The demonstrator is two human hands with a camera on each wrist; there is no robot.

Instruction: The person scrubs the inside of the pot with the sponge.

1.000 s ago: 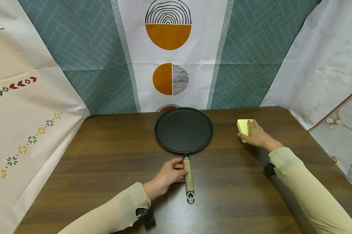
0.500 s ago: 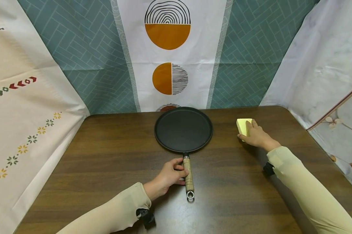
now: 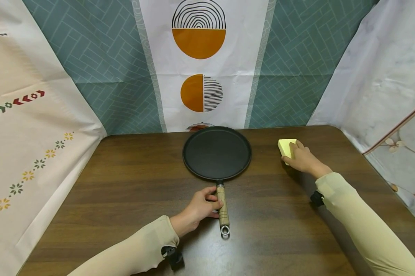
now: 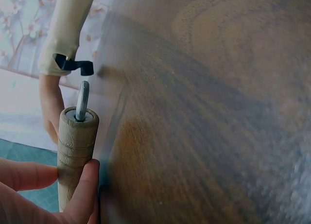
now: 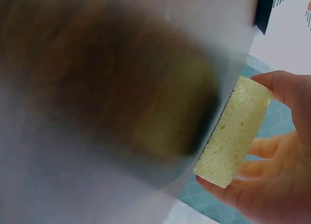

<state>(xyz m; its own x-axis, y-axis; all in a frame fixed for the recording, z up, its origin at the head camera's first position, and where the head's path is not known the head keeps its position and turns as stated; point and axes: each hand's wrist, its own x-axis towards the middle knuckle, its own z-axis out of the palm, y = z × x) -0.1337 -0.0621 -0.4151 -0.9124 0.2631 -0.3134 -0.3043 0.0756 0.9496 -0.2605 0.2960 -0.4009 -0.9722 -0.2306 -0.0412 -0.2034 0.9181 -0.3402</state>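
A round black flat pan [image 3: 217, 153] lies on the wooden table at its far middle, its wooden handle [image 3: 223, 211] pointing toward me. My left hand [image 3: 196, 210] pinches that handle from the left, between thumb and fingers; in the left wrist view the handle's end [image 4: 77, 131] with its metal ring [image 4: 82, 100] stands out past the fingertips. To the right of the pan, my right hand [image 3: 305, 160] holds a pale yellow sponge [image 3: 286, 147]. The right wrist view shows the porous side of the sponge [image 5: 233, 134] between thumb and fingers, right at the table surface.
The brown wooden table [image 3: 124, 191] reaches back to a teal cloth [image 3: 107, 57] with a white patterned panel [image 3: 236, 57]. A cream embroidered cloth [image 3: 38, 134] hangs at the left, and a white flowered one [image 3: 383, 76] at the right.
The sponge has shifted slightly left and away from me, with the right hand's fingers moving a little around it. The left hand stays at the handle and the pan has not moved.
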